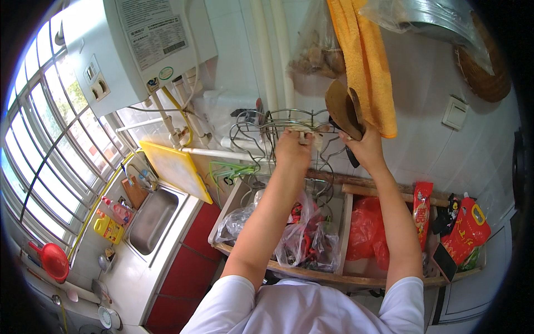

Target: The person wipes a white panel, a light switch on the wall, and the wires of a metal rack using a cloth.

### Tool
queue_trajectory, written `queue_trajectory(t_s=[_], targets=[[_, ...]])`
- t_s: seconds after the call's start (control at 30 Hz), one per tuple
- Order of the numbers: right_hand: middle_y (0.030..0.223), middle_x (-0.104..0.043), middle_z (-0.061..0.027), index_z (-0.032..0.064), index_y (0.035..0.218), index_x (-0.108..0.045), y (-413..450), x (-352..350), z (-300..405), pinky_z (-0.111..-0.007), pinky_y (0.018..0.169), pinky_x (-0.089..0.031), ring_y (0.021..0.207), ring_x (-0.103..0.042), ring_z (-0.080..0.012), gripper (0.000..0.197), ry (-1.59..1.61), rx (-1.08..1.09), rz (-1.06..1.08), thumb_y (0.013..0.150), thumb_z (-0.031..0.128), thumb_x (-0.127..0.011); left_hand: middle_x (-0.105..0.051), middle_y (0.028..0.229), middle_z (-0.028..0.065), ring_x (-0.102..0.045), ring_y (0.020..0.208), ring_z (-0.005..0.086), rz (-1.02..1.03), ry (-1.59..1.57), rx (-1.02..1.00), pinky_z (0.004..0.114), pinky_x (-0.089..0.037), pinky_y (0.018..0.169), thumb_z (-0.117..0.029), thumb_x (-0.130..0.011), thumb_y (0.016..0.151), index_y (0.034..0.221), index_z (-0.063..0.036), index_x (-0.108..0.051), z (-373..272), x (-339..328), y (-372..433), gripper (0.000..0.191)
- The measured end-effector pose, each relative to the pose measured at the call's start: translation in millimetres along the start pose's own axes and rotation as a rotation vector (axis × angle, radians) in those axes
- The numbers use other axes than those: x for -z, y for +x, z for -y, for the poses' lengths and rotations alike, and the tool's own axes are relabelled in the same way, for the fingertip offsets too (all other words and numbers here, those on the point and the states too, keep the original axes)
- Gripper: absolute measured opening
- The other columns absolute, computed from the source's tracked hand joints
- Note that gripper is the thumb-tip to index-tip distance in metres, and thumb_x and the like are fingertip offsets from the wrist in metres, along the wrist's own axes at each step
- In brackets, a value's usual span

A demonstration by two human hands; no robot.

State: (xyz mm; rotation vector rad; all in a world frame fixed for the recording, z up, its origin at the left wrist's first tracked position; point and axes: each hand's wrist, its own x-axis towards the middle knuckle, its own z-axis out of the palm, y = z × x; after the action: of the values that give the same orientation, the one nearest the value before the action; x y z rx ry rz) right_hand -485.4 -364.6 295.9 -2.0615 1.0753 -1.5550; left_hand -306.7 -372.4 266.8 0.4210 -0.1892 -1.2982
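Note:
My left hand (294,150) grips a crumpled off-white cloth (318,141) against the upper rail of a metal wire rack (288,121). To its right, my right hand (366,150) is closed around the lower end of a brown, curved, leaf-shaped utensil (342,106); its material is unclear. A second dark, narrow piece stands beside this utensil in the same hand. Just under the right hand shows a black handle-like part (351,156); what it belongs to is hidden. The rack is against the tiled wall, above an open bin, and my forearms cover part of it.
Below, the divided bin (344,250) holds plastic bags, a red bag (367,234) and packets. A phone (444,262) leans at its right. An orange towel (373,75) hangs nearby. At left are a yellow-edged cutting board (175,171), a sink (154,221) and bottles.

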Motion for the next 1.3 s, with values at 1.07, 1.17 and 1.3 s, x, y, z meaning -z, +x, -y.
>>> queue_trajectory(t_s=[1.07, 1.17, 1.3], targets=[[0.098, -0.071, -0.0128, 0.0007, 0.105, -0.066, 1, -7, -5, -0.035, 0.082, -0.050, 0.091, -0.068, -0.0245, 0.031, 0.019, 0.011, -0.014, 0.078, 0.012, -0.075, -0.056, 0.118, 0.0095, -0.057, 0.100, 0.0212, -0.107, -0.109, -0.297, 0.033, -0.050, 0.084, -0.011, -0.037, 0.102, 0.119, -0.0075, -0.052, -68, 44, -2, 0.023], [0.099, -0.071, -0.0123, 0.0006, 0.105, -0.065, 0, -3, -11, -0.034, 0.083, -0.050, 0.091, -0.068, -0.0242, 0.030, 0.051, 0.038, -0.047, 0.079, 0.011, -0.075, -0.056, 0.116, 0.0087, -0.055, 0.100, 0.0201, -0.089, -0.127, -0.254, 0.031, -0.049, 0.083, -0.007, -0.042, 0.099, 0.117, -0.0060, -0.053, -47, 21, -30, 0.021], [0.105, -0.069, -0.0112, -0.0046, 0.110, -0.060, 2, -5, -7, -0.032, 0.086, -0.049, 0.093, -0.064, -0.0195, 0.037, -0.031, -0.024, -0.001, 0.079, 0.005, -0.076, -0.057, 0.114, 0.0071, -0.055, 0.098, 0.0185, -0.053, -0.087, -0.277, 0.031, -0.047, 0.084, -0.003, -0.048, 0.095, 0.115, -0.0055, -0.055, -43, 16, -22, 0.021]])
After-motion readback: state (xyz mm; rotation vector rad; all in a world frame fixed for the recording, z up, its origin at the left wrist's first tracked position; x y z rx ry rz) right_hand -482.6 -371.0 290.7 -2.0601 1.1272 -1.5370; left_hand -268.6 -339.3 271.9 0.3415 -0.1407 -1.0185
